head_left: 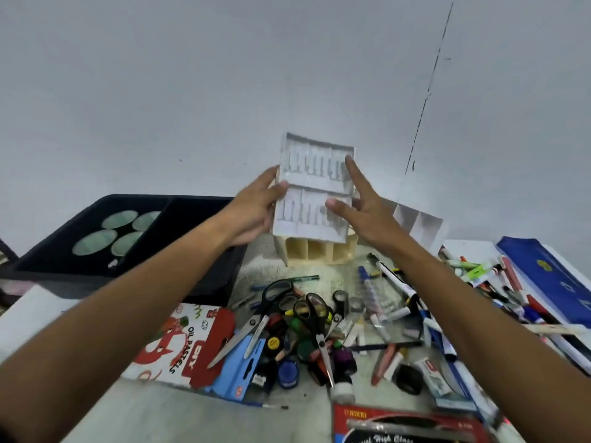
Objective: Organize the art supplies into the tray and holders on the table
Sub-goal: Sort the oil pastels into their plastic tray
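Holding the white moulded insert (315,190) upright, your left hand (256,212) grips its edge; your right hand (358,206) touches its face, fingers spread (long axis vertical). Directly beneath them, farther off, stands the cream holder (319,251).

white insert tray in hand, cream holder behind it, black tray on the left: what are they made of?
White insert tray: probably thin vacuum-formed plastic; moulded slot ridges, matte, held by the left hand at its edge.
Cream holder: possibly wood or plastic; thick flat dividers, dull finish.
Black tray: looks like matte rigid plastic, maybe flocked; no glare.
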The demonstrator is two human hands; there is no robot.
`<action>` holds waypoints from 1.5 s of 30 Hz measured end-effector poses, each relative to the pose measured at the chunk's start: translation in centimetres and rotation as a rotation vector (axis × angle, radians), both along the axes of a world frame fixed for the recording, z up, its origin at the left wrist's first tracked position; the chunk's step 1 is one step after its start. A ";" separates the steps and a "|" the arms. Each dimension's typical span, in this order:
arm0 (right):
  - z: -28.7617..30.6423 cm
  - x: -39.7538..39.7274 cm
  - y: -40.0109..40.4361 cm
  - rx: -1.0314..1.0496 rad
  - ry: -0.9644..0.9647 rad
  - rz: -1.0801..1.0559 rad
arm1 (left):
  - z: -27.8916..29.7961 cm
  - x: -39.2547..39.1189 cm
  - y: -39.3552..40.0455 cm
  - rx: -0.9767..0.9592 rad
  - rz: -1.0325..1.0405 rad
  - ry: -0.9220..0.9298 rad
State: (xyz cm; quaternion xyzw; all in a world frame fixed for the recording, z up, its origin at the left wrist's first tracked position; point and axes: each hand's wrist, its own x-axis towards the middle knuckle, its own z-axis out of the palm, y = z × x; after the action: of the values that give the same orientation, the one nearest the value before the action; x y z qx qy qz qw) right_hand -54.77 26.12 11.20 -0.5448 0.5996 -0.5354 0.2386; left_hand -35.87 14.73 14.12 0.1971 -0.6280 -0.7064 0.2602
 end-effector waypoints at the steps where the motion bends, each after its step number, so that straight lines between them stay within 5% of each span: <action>1: -0.7 0.7 1.0 0.016 -0.042 0.025 | -0.9 0.5 1.1 0.105 -0.001 0.021; 4: -2.8 2.0 4.0 0.083 -0.145 0.069 | -3.8 2.1 4.4 0.246 0.006 -0.004; 10: -6.3 2.2 11.5 0.276 -0.378 0.188 | -8.4 4.2 8.7 0.056 -0.115 -0.254; 17: -7.8 1.2 19.8 0.607 -0.157 0.161 | -10.0 4.6 14.4 -0.201 -0.484 -0.515; 24: -9.7 0.2 25.3 0.864 0.266 0.200 | -11.5 3.8 20.4 -0.219 -0.613 -0.715; 40: -11.5 -1.5 26.1 0.736 0.289 0.134 | -13.6 1.4 23.0 -0.452 -0.377 -0.809; 45: -10.8 -2.3 26.1 0.695 0.231 0.117 | -13.2 0.8 22.6 -0.334 -0.380 -0.697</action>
State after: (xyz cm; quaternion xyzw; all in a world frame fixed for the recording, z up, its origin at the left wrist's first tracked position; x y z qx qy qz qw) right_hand -57.12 52.19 0.41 -0.5212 0.7366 -0.2202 0.3705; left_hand -35.03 37.36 0.96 0.2600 -0.8092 -0.5217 -0.0739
